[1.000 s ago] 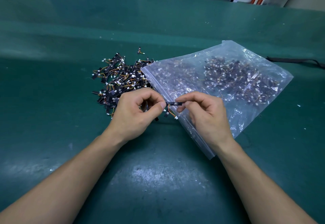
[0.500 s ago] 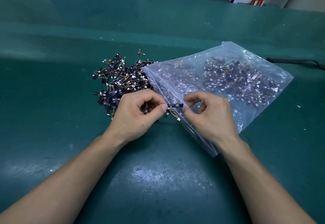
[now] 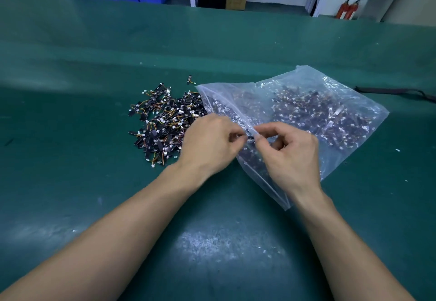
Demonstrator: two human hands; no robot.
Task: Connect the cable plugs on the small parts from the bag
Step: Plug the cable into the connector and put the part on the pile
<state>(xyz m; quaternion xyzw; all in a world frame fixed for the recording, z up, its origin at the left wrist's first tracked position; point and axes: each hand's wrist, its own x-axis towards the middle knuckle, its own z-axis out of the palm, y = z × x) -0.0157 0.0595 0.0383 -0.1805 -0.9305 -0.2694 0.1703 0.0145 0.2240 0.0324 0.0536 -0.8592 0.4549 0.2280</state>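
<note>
The left hand (image 3: 212, 142) and right hand (image 3: 291, 156) each pinch one end of a small black part (image 3: 250, 137) over the clear bag's (image 3: 290, 81) left edge, likely bracing it to seat its plug. The loose parts pile (image 3: 162, 123) just left seems kept apart from the bagged ones.

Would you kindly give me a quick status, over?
Grips: left hand and right hand both pinch one small part. Loose pile at left, bag at right. Nothing seen in the way.
</note>
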